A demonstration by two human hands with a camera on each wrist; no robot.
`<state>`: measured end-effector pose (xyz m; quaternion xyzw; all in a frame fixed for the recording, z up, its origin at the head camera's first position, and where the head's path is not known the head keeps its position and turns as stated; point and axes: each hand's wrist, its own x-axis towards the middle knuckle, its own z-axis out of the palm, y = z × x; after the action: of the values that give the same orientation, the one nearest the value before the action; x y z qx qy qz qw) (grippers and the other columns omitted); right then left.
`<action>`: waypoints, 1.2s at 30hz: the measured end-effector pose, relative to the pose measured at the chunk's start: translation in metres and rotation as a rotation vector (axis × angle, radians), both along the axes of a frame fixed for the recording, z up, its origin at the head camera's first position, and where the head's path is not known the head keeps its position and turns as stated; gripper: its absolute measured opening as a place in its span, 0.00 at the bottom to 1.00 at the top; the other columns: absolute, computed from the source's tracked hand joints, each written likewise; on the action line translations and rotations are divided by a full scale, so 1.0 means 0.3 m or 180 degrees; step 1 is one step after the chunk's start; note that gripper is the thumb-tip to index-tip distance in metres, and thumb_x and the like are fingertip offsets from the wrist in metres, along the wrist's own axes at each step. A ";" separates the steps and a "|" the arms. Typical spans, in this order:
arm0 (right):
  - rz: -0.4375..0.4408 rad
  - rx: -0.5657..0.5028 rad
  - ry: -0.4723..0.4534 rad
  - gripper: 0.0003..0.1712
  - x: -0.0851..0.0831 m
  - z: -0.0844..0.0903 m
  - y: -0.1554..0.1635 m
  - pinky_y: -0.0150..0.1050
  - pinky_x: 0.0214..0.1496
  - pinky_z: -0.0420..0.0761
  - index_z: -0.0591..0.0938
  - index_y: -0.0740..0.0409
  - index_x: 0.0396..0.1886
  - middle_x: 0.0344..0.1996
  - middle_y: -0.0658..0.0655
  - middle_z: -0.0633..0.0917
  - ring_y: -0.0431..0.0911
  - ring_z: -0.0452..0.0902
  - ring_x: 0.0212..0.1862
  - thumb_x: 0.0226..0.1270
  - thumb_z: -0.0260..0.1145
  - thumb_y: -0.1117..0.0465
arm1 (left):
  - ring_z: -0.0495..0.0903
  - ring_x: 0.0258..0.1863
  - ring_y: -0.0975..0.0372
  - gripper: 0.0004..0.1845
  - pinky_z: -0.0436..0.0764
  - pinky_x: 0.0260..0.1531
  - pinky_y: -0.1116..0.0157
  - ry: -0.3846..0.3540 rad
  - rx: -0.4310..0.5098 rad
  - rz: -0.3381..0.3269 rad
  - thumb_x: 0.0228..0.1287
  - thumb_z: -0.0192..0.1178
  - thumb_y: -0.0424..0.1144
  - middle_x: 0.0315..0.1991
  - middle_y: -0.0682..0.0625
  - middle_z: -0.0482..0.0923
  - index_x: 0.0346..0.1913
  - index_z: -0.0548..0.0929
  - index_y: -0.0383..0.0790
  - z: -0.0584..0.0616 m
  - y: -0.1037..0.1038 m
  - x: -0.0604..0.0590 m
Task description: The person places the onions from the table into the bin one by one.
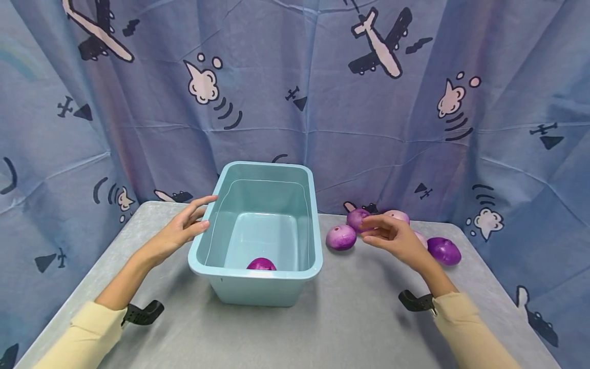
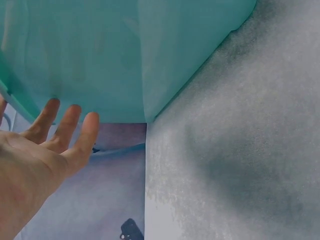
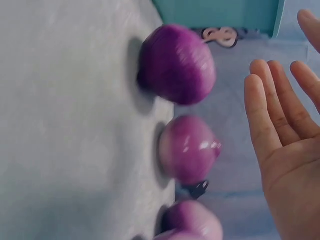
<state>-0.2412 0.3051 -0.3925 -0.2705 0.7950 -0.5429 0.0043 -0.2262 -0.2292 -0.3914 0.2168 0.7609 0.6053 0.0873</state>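
A pale blue plastic tub (image 1: 260,299) stands on the table, and one purple onion (image 1: 261,264) lies inside near its front wall, partly hidden by the rim. My left hand (image 1: 177,231) is at the tub's left side with its fingers loosely extended; in the left wrist view the fingertips (image 2: 90,120) are close against the wall, though firm contact cannot be told. To the tub's right, my right hand (image 1: 398,240) hovers over a group of onions, fingers relaxed and holding nothing. A lighter onion (image 1: 341,238) is left of it, a dark purple onion (image 1: 444,251) right of it.
More onions sit behind and under the right hand, among them a purple onion (image 1: 357,219) and a pale onion (image 1: 397,216) near the table's back edge. The grey table (image 1: 350,318) meets a blue patterned curtain (image 1: 258,102) at the back and sides.
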 end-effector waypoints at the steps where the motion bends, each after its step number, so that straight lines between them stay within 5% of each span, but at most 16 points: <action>1: -0.0041 0.0027 -0.0023 0.24 0.001 -0.008 0.010 0.38 0.50 0.82 0.77 0.75 0.60 0.54 0.72 0.80 0.54 0.84 0.51 0.66 0.70 0.74 | 0.58 0.72 0.39 0.32 0.59 0.63 0.34 0.0000 -0.0002 0.0002 0.80 0.51 0.42 0.76 0.34 0.52 0.81 0.55 0.53 0.000 0.000 0.000; 11: -0.0150 0.0174 -0.0265 0.34 -0.010 -0.084 0.057 0.36 0.52 0.80 0.70 0.76 0.67 0.62 0.75 0.74 0.71 0.74 0.59 0.65 0.73 0.70 | 0.56 0.73 0.40 0.32 0.59 0.63 0.34 -0.0010 -0.0031 0.0010 0.80 0.51 0.43 0.77 0.34 0.51 0.81 0.55 0.54 0.003 0.001 0.005; 15: -0.0052 0.0150 -0.0353 0.38 -0.024 -0.112 0.048 0.45 0.58 0.78 0.66 0.77 0.69 0.64 0.77 0.70 0.75 0.68 0.62 0.62 0.74 0.73 | 0.52 0.74 0.39 0.32 0.56 0.64 0.33 -0.0017 -0.0037 0.0019 0.80 0.51 0.43 0.77 0.34 0.49 0.81 0.55 0.54 0.004 0.001 0.009; 23: -0.0082 0.0261 -0.0489 0.47 -0.049 -0.140 0.013 0.62 0.62 0.70 0.62 0.74 0.73 0.68 0.75 0.68 0.71 0.67 0.66 0.59 0.77 0.71 | 0.49 0.75 0.40 0.32 0.55 0.64 0.32 -0.0001 -0.0035 0.0019 0.80 0.51 0.44 0.78 0.34 0.48 0.81 0.55 0.54 0.005 0.004 0.009; 36: -0.0146 0.0512 -0.0407 0.49 -0.100 -0.167 -0.057 0.56 0.63 0.72 0.63 0.70 0.74 0.68 0.70 0.70 0.64 0.69 0.65 0.57 0.80 0.66 | 0.52 0.74 0.39 0.32 0.56 0.64 0.33 0.0009 -0.0020 0.0005 0.79 0.51 0.43 0.77 0.34 0.49 0.81 0.55 0.54 0.000 0.000 0.004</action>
<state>-0.2711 0.2880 -0.4427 -0.2159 0.8401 -0.4935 0.0644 -0.2249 -0.2291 -0.3915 0.2168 0.7631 0.6027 0.0864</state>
